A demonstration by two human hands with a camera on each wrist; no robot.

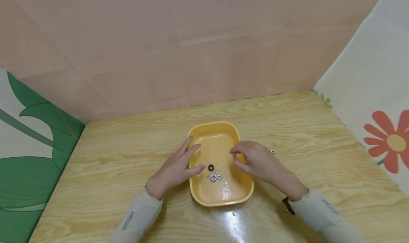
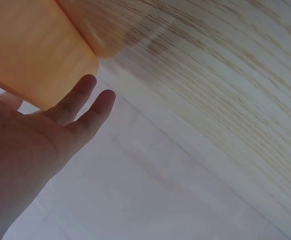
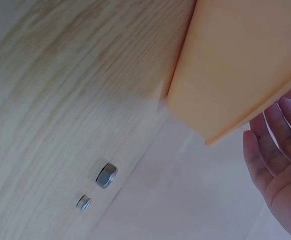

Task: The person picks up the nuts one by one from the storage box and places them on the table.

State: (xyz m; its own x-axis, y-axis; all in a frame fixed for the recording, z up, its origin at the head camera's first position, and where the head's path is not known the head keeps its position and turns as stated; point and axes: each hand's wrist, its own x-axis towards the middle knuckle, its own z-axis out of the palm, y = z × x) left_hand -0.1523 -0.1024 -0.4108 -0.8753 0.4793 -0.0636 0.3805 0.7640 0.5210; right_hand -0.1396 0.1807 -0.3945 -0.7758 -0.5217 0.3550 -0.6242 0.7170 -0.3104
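A yellow plastic tray (image 1: 214, 200) stands on the table, with several nuts on its floor: a black nut (image 1: 211, 167), a larger silver nut (image 1: 213, 178) and smaller silver ones beside it. Over the tray's right side, my right hand (image 1: 257, 161) pinches a small silver nut (image 1: 234, 154) between thumb and index finger. My left hand (image 1: 177, 166) is at the left rim with fingers spread, thumb and fingertips reaching over the inside. In the left wrist view its fingers (image 2: 93, 115) extend beside the tray's outer wall (image 2: 40, 55).
To the right of the tray, a silver nut (image 3: 107, 175) and a smaller nut (image 3: 84, 203) lie on the wood-grain table (image 1: 303, 129). A pink sheet (image 1: 179, 58) closes off the back; a flower-printed panel (image 1: 377, 76) rises at the right and a green leaf-printed one (image 1: 28, 179) at the left.
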